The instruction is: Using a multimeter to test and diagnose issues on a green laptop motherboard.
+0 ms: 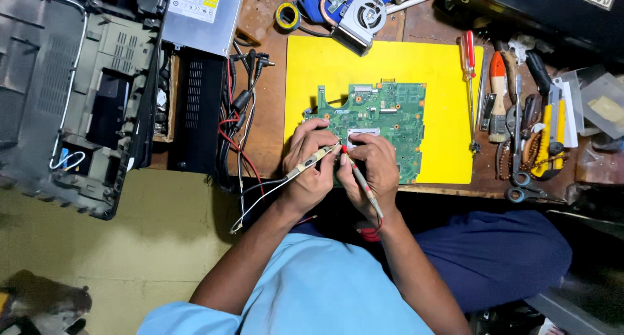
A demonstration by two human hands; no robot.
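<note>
**A:** Your left hand [311,158] is closed around a pale test probe [311,160]; your right hand [372,166] pinches a red-tipped probe [359,179] like a pen. Both tips meet at the near left part of the green circuit board [377,123].

**B:** Where does that board lie from your hands?

**A:** Just beyond your fingers, flat on the yellow mat [448,107], its long axis running left to right. Both hands touch its near edge, and neither is clearly nearer. The pale probe slants in from the near left, the red one from the near right, so the tips converge on one spot just left of the shiny square socket [363,138].

**B:** Any labels or packages around you?

**A:** At the far left, a silver flat drive [203,16] carries a rectangular sticker, yellow on top and white below. The far right corner shows a pale patterned label on a black case [520,3]. At the right edge sit clear plastic packets [601,101]. I can't make out their contents.

**B:** And the leads?

**A:** The pale probe's cable trails near and left off the table edge; the red probe's lead drops towards your lap.
</note>
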